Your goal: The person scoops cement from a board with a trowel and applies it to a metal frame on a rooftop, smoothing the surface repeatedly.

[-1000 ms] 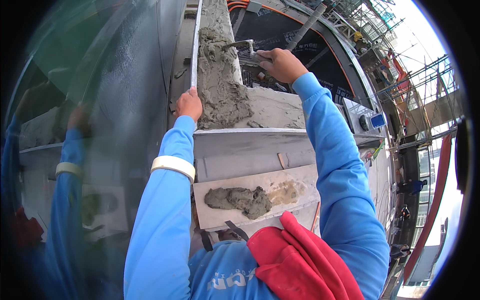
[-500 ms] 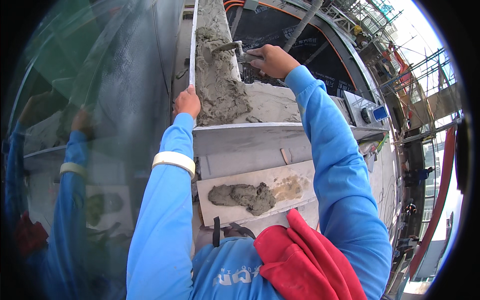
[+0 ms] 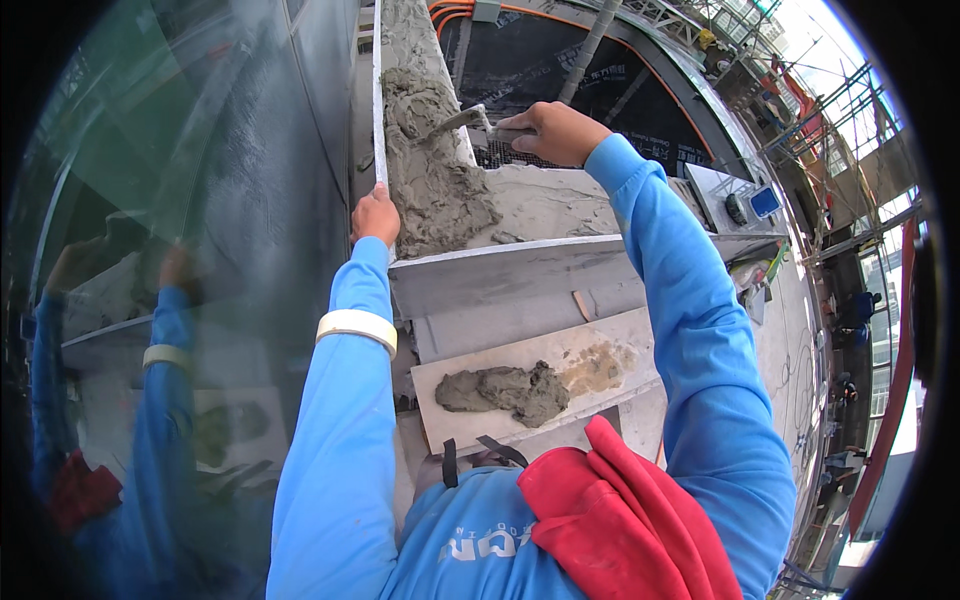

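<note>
My left hand (image 3: 375,215) is closed on the pale upright strip (image 3: 378,110) that edges the wet mortar along the glass side. Above and to the right, my right hand (image 3: 555,135) grips the handle of a trowel (image 3: 448,125), whose blade rests in the grey mortar (image 3: 435,195) spread over the L-shaped ledge. The blade is partly smeared with mortar. Its handle is mostly covered by my fingers. Below the ledge's front panel (image 3: 500,270), a pale board (image 3: 450,428) carries a lumpy heap of mortar (image 3: 500,393).
A glass wall (image 3: 230,150) with my reflection runs along the left. Behind the ledge are a dark sheeted recess (image 3: 530,60), orange conduit and a pipe (image 3: 585,55). At right lie a slab (image 3: 710,200) with small items, scaffolding (image 3: 830,150) and distant people (image 3: 860,310).
The trowel and my right hand have shifted down across the mortar as seen here. The whole view has shifted slightly. My left hand keeps its hold on the strip.
</note>
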The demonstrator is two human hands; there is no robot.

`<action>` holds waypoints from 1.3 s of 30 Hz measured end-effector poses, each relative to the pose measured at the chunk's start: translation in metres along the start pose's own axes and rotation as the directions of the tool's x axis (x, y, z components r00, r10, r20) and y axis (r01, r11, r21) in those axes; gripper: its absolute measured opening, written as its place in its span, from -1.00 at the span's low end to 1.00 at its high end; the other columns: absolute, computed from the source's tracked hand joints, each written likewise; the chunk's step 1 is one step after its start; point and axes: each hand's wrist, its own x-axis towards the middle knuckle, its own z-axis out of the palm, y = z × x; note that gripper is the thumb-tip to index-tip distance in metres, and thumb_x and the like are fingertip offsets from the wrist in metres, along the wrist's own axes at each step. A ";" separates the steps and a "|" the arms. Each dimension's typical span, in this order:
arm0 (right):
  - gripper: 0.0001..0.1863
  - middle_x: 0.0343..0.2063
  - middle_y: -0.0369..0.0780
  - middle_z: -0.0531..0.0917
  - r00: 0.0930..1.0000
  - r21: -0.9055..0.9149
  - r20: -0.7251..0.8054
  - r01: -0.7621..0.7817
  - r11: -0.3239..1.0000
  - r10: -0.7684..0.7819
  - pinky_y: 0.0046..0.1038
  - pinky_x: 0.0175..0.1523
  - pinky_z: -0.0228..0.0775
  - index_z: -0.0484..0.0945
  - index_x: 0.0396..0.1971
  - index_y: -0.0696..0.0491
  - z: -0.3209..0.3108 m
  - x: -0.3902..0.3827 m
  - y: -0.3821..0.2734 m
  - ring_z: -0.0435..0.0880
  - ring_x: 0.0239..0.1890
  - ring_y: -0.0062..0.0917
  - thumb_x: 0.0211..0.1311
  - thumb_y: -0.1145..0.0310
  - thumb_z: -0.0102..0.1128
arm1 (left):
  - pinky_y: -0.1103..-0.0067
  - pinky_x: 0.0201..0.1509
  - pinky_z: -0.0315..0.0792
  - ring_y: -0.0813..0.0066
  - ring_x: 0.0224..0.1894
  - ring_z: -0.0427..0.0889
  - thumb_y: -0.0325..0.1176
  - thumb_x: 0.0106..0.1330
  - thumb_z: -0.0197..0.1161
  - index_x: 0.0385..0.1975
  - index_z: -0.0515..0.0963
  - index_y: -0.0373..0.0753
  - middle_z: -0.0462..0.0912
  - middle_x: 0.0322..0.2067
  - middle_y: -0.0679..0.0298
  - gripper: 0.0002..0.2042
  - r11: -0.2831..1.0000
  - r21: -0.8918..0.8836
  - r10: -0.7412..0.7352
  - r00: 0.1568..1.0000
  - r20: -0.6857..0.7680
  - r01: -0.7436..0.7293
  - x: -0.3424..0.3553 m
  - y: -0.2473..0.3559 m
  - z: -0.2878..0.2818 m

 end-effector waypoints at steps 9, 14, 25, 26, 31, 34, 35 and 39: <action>-0.54 -0.17 0.05 0.73 0.988 0.000 -0.106 -0.115 0.993 0.114 -0.14 0.11 0.52 0.59 0.19 -0.07 0.055 0.016 -0.037 0.70 -0.09 -0.02 0.31 0.20 0.20 | 0.13 0.33 0.31 -0.21 0.23 0.47 0.04 0.55 -0.21 0.06 0.61 -0.36 0.58 0.12 -0.17 -0.41 0.997 -0.047 0.056 0.997 -0.047 -0.059 -0.007 0.004 -0.002; -0.52 -0.11 0.07 0.71 1.000 0.148 -0.004 0.007 0.989 -0.006 -0.16 0.14 0.51 0.58 0.19 0.01 0.020 -0.034 -0.015 0.69 -0.06 -0.04 0.28 0.22 0.20 | 0.15 0.32 0.32 -0.24 0.21 0.48 0.03 0.55 -0.21 0.05 0.60 -0.43 0.58 0.09 -0.23 -0.40 0.995 -0.029 0.093 0.994 -0.049 -0.094 -0.002 -0.001 -0.002; -0.56 -0.14 0.10 0.69 0.978 0.371 -0.209 0.065 0.926 0.015 -0.19 0.03 0.48 0.55 0.15 0.12 0.040 -0.135 -0.029 0.66 -0.10 0.03 0.36 0.24 0.18 | 0.16 0.29 0.34 -0.24 0.18 0.51 0.03 0.56 -0.20 -0.01 0.61 -0.48 0.60 0.04 -0.25 -0.38 0.992 -0.026 0.125 0.991 -0.055 -0.126 -0.002 0.000 -0.001; -0.55 -0.15 0.08 0.69 0.959 0.417 -0.276 0.059 0.907 0.065 -0.22 0.02 0.49 0.54 0.16 0.14 0.037 -0.150 -0.037 0.67 -0.14 -0.02 0.36 0.23 0.18 | 0.16 0.28 0.34 -0.24 0.18 0.51 0.03 0.55 -0.20 -0.02 0.61 -0.48 0.61 0.04 -0.25 -0.38 0.990 -0.027 0.138 0.989 -0.055 -0.140 -0.002 0.000 -0.001; -0.53 -0.27 -0.02 0.68 0.769 0.574 -0.588 0.177 0.799 0.252 -0.37 -0.07 0.47 0.49 0.14 0.23 0.038 -0.203 -0.087 0.65 -0.28 -0.32 0.38 0.23 0.22 | 0.17 0.29 0.33 -0.23 0.18 0.50 0.04 0.56 -0.22 -0.02 0.61 -0.48 0.61 0.04 -0.24 -0.37 0.994 -0.014 0.109 0.992 -0.063 -0.110 0.000 -0.002 -0.001; -0.59 -0.38 -0.10 0.63 0.723 0.681 -0.580 0.178 0.710 0.375 -0.40 -0.16 0.42 0.48 0.05 0.22 0.056 -0.220 -0.103 0.59 -0.33 -0.45 0.33 0.28 0.27 | 0.18 0.30 0.33 -0.22 0.20 0.50 0.04 0.55 -0.21 0.02 0.60 -0.48 0.60 0.06 -0.24 -0.37 0.993 -0.008 0.118 0.993 -0.021 -0.118 0.004 -0.002 0.001; -0.60 -0.40 -0.11 0.62 0.711 0.701 -0.583 0.194 0.686 0.394 -0.39 -0.19 0.42 0.47 0.03 0.21 0.065 -0.221 -0.105 0.58 -0.35 -0.46 0.31 0.29 0.28 | 0.19 0.31 0.33 -0.22 0.20 0.50 0.04 0.55 -0.20 0.02 0.60 -0.48 0.59 0.07 -0.24 -0.37 0.993 -0.007 0.121 0.992 -0.033 -0.121 0.005 -0.003 0.000; -0.67 -0.40 0.03 0.59 0.818 0.748 -0.412 0.051 0.662 0.402 -0.25 -0.27 0.40 0.43 -0.09 0.18 0.131 -0.215 -0.107 0.60 -0.38 -0.15 0.22 0.37 0.28 | 0.20 0.30 0.33 -0.22 0.20 0.50 0.04 0.55 -0.19 0.02 0.59 -0.50 0.59 0.06 -0.26 -0.37 0.992 -0.035 0.117 0.991 -0.061 -0.119 0.005 -0.004 0.001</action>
